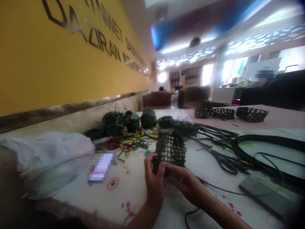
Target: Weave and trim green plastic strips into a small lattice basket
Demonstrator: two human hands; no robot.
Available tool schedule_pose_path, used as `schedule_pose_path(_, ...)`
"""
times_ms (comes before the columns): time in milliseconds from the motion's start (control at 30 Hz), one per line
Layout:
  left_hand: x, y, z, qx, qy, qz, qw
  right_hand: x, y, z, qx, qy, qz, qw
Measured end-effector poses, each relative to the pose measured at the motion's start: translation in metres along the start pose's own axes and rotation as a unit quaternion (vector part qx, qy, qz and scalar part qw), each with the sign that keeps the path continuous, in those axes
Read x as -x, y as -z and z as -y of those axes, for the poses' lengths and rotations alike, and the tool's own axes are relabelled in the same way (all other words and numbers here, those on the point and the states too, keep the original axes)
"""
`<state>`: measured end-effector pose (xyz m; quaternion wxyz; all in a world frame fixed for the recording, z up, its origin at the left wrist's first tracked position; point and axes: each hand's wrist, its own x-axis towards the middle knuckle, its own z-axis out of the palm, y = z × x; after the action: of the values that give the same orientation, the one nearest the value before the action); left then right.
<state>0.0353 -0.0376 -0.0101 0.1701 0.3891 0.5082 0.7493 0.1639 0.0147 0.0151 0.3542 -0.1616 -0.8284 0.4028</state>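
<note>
A small dark green woven basket (173, 148), with an open grid of strips, is held tilted above the table in front of me. My left hand (153, 175) is closed on its lower left edge, the thumb pressed near the rim. Against the bottom edge, my right hand (182, 178) has its fingers together and pinches the basket; its fingertips are partly hidden. A thin dark strand (221, 188) runs from beside my right hand toward the right side of the table. Another dark strand (190, 213) curls below my right wrist.
Several woven pieces (148, 118) stand behind, near coloured strip scraps (137, 137). Three baskets (223, 113) sit back right. Scissors (225, 163), a coil of dark strip (240, 140) and a grey block (264, 194) lie right. Left are a phone (102, 167) and plastic bag (52, 149).
</note>
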Motion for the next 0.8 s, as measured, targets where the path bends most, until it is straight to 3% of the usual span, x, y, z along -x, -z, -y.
schedule_pose_path(100,-0.001,0.000,-0.006,0.045,0.008,0.023,0.999,0.000,0.009,-0.014,-0.039,-0.044,-0.020,0.998)
schedule_pose_path(267,-0.007,0.004,-0.014,0.092,0.005,0.011,0.996,-0.001,0.027,-0.033,-0.111,-0.110,-0.039,0.987)
schedule_pose_path(500,-0.011,0.008,-0.012,0.085,0.013,-0.008,0.996,-0.006,0.037,-0.023,-0.266,-0.163,-0.052,0.949)
schedule_pose_path(800,-0.008,0.008,-0.010,0.040,0.019,0.036,0.998,-0.011,0.039,-0.028,-0.310,-0.162,-0.120,0.929)
